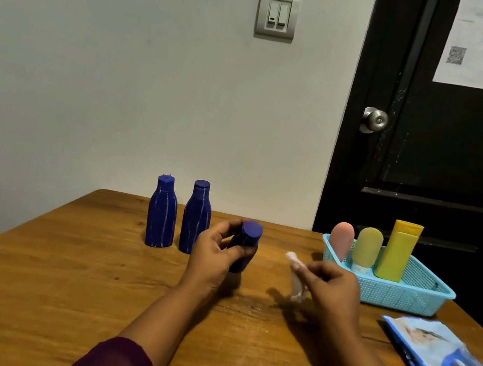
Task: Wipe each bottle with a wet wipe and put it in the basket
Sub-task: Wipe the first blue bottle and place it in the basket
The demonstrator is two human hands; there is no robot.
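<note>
Blue bottle (244,245) gripped in left hand (214,254); wipe (296,275) in right hand (332,287).

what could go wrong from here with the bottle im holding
The left hand grips the blue bottle close to the two standing bottles; a wiping motion could topple them.
The wet wipe in the right hand is bunched, so it may miss patches.
The basket already holds three upright containers; adding another might tip them.

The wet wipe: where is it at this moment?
In the head view, the wet wipe hangs pinched in the right hand, right of centre, between the blue bottle in the left hand and the turquoise basket.
</note>
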